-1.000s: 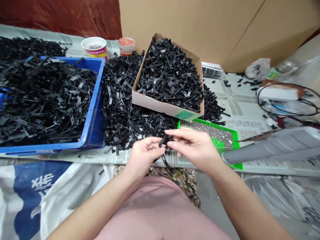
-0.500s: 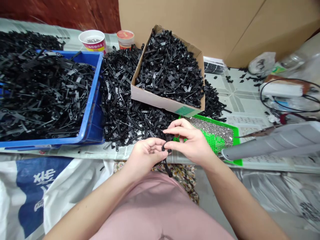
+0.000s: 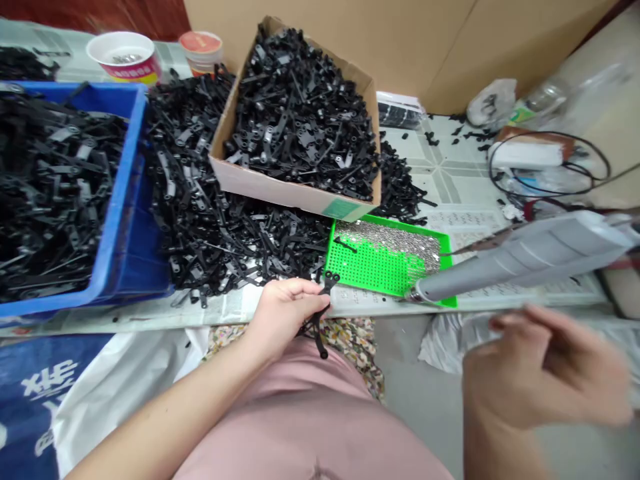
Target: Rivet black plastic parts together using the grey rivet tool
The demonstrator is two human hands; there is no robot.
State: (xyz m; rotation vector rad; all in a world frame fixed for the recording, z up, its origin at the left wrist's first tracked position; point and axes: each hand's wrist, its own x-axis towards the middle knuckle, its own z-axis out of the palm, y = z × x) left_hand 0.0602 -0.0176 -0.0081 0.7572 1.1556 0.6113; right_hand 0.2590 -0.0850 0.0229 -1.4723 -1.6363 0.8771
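The left hand [image 3: 287, 310] pinches slim black plastic links [image 3: 327, 288] by the pale patterned desk [image 3: 440, 160] — seemingly so their holed ends [image 3: 331, 276] stay clear. The blurred right hand [image 3: 543, 373], half-curled — contents unclear — is below the grey tapered tool [image 3: 520, 260].

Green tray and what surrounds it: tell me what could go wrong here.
The grey tool overlaps a corner of the green tray in view; a bump might spill the small metal pieces. Loose black parts heaped in the cardboard box could slide into the tray, where one black piece lies. The left hand pinches a slim black part, which could slip and fall.
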